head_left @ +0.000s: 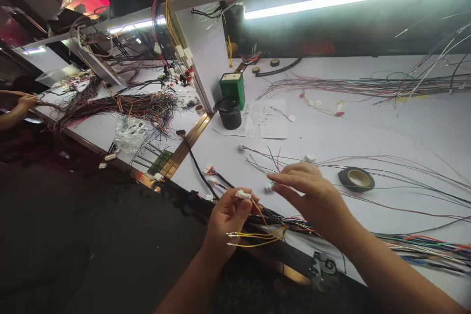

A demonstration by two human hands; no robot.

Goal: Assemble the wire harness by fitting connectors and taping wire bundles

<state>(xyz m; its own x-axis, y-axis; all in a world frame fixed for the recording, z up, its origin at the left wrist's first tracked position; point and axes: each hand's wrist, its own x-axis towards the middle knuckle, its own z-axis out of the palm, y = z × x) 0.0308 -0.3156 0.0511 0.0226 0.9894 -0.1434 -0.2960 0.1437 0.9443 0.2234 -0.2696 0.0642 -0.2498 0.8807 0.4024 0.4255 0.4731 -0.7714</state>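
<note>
My left hand pinches a small white connector between thumb and fingers, at the table's front edge. A yellow wire runs from the connector, and several yellow wires with bare metal terminals hang loose just below it. To the right, my right hand is raised over the table with thumb and fingertips apart; no object shows between them. Behind its fingertips lies a white and green connector; whether they touch it I cannot tell. A wire bundle runs rightward from my left hand along the front edge.
A black tape roll lies right of my hands. Farther back stand a black mesh cup and a green box beside a paper sheet. Wire bundles cover the left bench, where another person's hand shows.
</note>
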